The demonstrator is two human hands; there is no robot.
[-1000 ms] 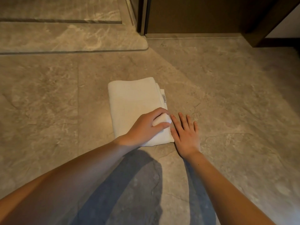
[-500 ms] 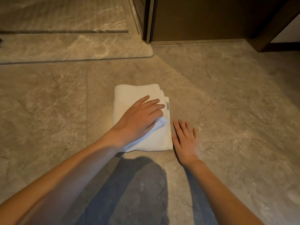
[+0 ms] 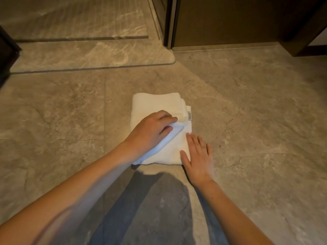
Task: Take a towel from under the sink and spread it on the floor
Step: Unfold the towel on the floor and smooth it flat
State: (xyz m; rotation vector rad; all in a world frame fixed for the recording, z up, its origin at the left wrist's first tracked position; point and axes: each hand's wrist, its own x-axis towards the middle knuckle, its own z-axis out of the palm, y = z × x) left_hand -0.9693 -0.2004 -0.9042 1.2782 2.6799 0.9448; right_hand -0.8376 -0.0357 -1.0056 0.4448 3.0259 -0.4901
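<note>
The left hand (image 3: 152, 133) lies palm down, fingers curled toward 2 o'clock, thumb and forefinger pinching a fold of the towel (image 3: 155, 103). At its 4 o'clock, the right hand (image 3: 199, 156) lies flat, fingers straight toward 12 o'clock.

Towel (image 3: 155, 103) label (image 3: 189, 115) print illegible

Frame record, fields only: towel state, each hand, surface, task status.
towel: white folded terry towel lying on the grey stone-look tile floor; small label at its right edge
left: left hand on top of the towel, thumb and fingers pinching its top layer
right: right hand flat, fingers straight, thumb side on the towel's near right corner, the rest on the floor
status: towel folded, not yet spread
</note>
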